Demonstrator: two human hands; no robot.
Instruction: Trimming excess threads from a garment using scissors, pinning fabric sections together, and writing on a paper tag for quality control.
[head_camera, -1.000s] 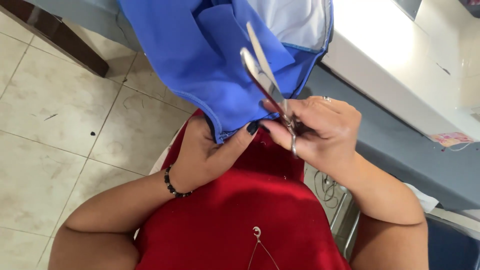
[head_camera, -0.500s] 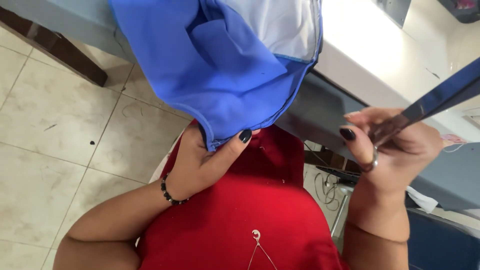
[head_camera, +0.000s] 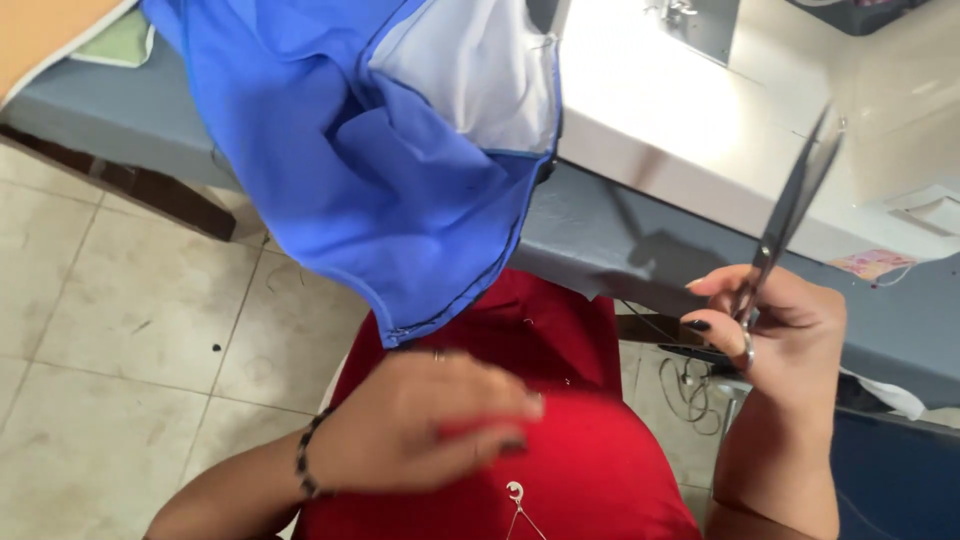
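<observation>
- Along the left of the frame lies a pale tiled floor (head_camera: 120, 330), with the grey edge of a table (head_camera: 110, 130) across the upper left.
- A blue cloth (head_camera: 370, 190) with a white lining hangs off that table, its stitched corner pointing down toward the lower middle.
- Just below the corner, the left hand (head_camera: 425, 420) lies blurred over a red garment (head_camera: 570, 400), fingers loosely spread and holding nothing, a dark bead bracelet at the wrist. It does not touch the cloth.
- A white sewing machine (head_camera: 680, 120) sits on the table in the upper middle.
- At right centre, the right hand (head_camera: 775, 335) is closed around the handles of a pair of scissors (head_camera: 790, 215).
- The scissors stand nearly upright, long axis tipped slightly right, blades together, tip pointing to the upper right over the machine.
</observation>
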